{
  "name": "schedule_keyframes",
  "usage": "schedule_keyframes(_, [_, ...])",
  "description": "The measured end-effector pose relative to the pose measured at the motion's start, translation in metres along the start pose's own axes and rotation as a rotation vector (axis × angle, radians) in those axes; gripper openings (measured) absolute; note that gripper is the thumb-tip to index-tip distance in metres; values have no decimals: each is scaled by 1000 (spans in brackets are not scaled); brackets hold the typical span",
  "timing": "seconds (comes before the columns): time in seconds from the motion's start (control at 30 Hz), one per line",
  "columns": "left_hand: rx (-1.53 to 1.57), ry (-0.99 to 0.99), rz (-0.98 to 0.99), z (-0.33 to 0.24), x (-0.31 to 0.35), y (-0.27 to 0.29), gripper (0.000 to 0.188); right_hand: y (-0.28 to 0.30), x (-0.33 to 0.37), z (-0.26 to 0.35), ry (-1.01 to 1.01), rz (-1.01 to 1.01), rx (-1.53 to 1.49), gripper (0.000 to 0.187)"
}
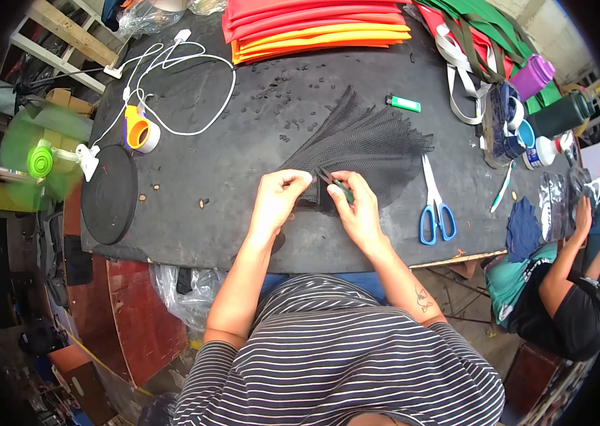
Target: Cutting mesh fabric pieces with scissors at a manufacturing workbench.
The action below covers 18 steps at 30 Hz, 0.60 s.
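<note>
L hand (pixel 280 195) pinching near edge of blk mesh (pixel 378 145), which lies on worktop (pixel 193 160) in front of the person; mesh fans out fwd & R, long axis diag. from fingertips to far R. R hand (pixel 358 207) gripping small snips (pixel 343 191), blades pointing fwd-L twd L fingertips. Blue-handled scissors (pixel 430 179) just R of mesh, tips fwd, axis approx. fore-aft. Green lighter (pixel 405 104) nr mesh's far edge.
</note>
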<state>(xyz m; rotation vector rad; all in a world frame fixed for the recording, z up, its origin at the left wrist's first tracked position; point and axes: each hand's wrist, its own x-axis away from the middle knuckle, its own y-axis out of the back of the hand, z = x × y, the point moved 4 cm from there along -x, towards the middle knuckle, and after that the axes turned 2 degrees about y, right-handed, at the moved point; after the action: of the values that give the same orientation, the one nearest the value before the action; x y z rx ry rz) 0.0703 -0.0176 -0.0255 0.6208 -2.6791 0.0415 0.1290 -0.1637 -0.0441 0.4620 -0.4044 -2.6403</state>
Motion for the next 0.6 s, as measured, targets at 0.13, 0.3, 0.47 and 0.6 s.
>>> schedule_keyframes(0.13, [-9, -78, 79, 0, 0, -2, 17, 3, -4, 1, 83, 5, 2, 22])
schedule_keyframes(0.3, [-11, -32, 26, 2, -3, 0, 16, 13, -15, -17, -121, 55, -185, 17])
schedule_keyframes(0.47, [41, 14, 28, 3, -3, 2, 17, 19, -16, 9, 136, -61, 52, 23])
schedule_keyframes(0.6, [88, 57, 56, 4, -3, 4, 17, 17, -12, 15, 172, -68, 116, 25])
